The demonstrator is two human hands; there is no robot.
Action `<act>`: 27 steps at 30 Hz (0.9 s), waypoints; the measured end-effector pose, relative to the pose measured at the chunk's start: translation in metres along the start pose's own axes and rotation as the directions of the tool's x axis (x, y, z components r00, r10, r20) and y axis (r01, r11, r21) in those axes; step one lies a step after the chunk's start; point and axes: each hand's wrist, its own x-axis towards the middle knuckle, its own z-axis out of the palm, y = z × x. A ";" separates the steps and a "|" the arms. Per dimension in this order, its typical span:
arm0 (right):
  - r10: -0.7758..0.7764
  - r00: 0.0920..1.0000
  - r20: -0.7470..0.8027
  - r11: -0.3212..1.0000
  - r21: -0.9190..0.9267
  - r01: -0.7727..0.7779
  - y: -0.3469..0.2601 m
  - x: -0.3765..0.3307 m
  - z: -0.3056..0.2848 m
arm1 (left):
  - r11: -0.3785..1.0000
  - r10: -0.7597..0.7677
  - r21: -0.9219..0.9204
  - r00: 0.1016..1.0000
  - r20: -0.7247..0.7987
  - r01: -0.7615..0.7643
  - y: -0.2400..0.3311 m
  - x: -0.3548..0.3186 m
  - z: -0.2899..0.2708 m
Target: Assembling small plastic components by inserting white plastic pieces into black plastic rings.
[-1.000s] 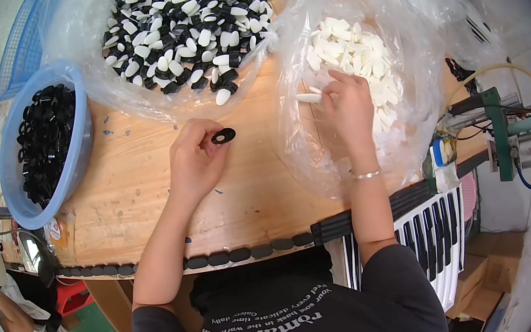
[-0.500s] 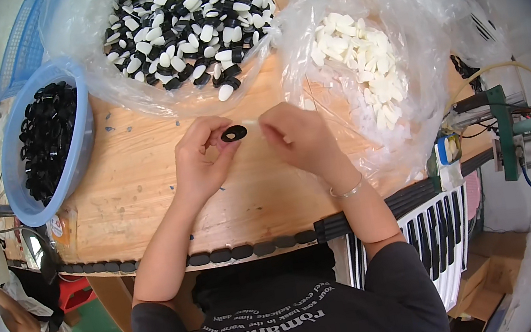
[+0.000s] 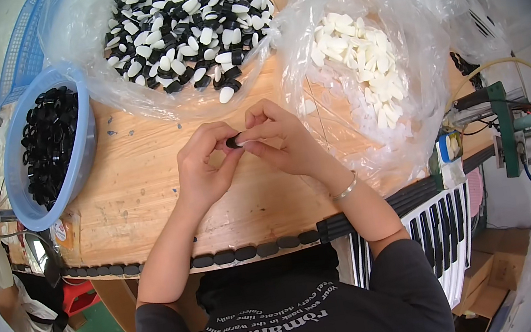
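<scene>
Over the middle of the table, my left hand (image 3: 204, 165) pinches a small black oval plastic piece (image 3: 232, 143) between thumb and fingertips. My right hand (image 3: 282, 141) is closed against the other side of it, fingertips meeting those of the left. A sliver of a white oval piece (image 3: 242, 143) shows at the right fingertips, against the black one; most of it is hidden. Beyond my hands lies a heap of joined black-and-white pieces (image 3: 193, 35). White loose pieces (image 3: 371, 66) lie on plastic to the right.
A blue basin (image 3: 90, 134) of black pieces (image 3: 53, 147) stands at the left, with a blue basket (image 3: 18, 49) behind it. Clear plastic sheeting (image 3: 299, 28) spreads under the heaps. Black oval pieces (image 3: 224, 256) line the table's front edge. A green-framed device (image 3: 503, 128) is at the right.
My right hand has come left to meet the left hand. The white piece, held apart before, is now against the black piece, which has turned and shows less of its face.
</scene>
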 end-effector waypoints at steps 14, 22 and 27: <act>0.400 0.912 0.092 0.498 0.813 -0.300 0.004 -0.006 0.014 | 0.913 -0.160 -0.388 0.985 -0.069 0.121 -0.006 -0.006 0.010; 0.337 0.933 0.126 0.545 0.782 -0.303 0.006 -0.005 0.016 | 0.972 -0.131 -0.207 0.986 -0.106 0.107 -0.007 -0.010 0.007; 0.284 0.958 -0.045 0.701 0.691 -0.175 0.002 -0.006 0.024 | 0.998 0.008 -0.067 0.992 -0.126 -0.016 0.006 -0.001 0.007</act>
